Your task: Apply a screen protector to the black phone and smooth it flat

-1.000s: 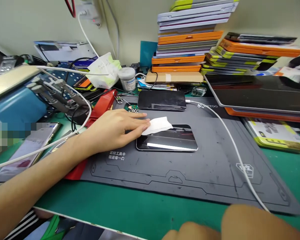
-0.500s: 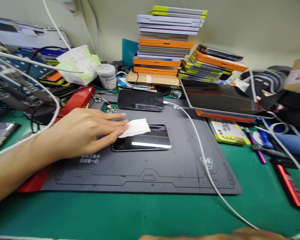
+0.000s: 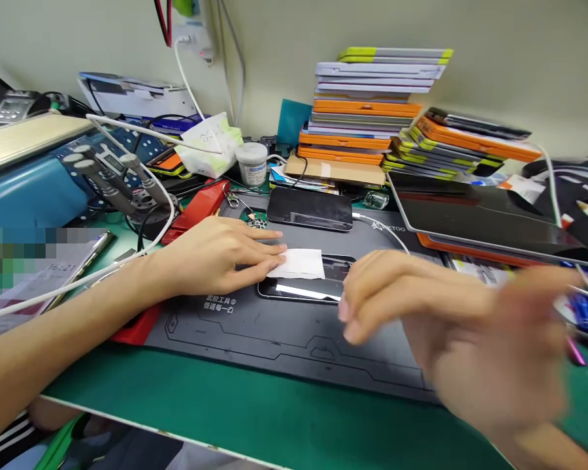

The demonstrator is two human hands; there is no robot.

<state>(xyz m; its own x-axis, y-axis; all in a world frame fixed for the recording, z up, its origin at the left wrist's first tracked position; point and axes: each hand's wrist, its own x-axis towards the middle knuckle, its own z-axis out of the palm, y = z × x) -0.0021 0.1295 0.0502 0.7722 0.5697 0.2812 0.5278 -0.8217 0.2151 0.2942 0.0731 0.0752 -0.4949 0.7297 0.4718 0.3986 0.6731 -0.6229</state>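
A dark phone lies screen-up on the grey work mat. A white wipe rests on its left half. My left hand lies flat, its fingertips pressing the wipe's left edge onto the phone. My right hand hovers over the mat to the right of the phone, blurred by motion, fingers loosely extended toward it, and it hides the phone's right end. A second dark phone lies farther back with a white cable plugged in.
Stacked orange, grey and yellow phone cases stand at the back wall. A tablet lies at right on more cases. A blue machine, a red tool, a white jar and another phone crowd the left.
My right hand has come up from the bottom edge to beside the phone. The left hand stays on the wipe. The camera has swung back to the left.
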